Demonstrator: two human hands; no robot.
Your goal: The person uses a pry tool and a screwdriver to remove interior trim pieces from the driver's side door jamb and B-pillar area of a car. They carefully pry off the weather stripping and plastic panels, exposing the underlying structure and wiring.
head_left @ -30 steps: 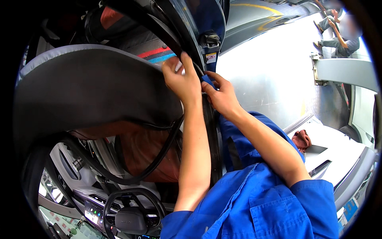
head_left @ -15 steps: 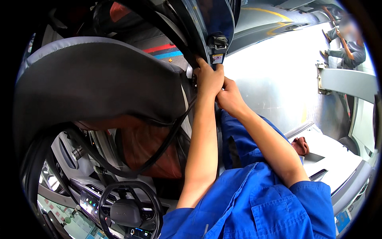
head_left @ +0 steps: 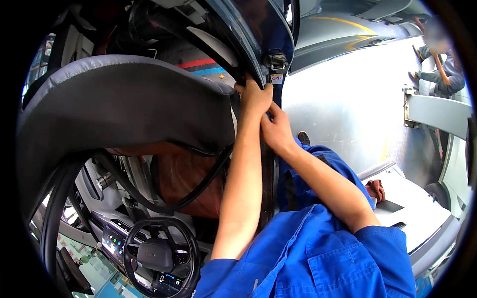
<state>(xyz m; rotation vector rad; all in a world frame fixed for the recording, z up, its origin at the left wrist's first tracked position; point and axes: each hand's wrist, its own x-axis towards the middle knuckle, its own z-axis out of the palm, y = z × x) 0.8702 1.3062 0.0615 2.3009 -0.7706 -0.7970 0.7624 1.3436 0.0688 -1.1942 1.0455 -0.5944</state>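
From the wearer's head, a wide fisheye camera looks steeply down over the blue workwear [head_left: 318,253], near the left hand [head_left: 256,99] and right hand [head_left: 277,131]. Edges bend toward its rim, with the seat back [head_left: 129,102] and steering wheel [head_left: 155,255] leftward, and rightward a glaring floor [head_left: 338,104] whose detail is hard to tell

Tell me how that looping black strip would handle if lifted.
The black strip is probably flexible, since it hangs in a sagging loop. Its smooth, unkinked curve suggests some springiness; its slim profile, fairly low weight.
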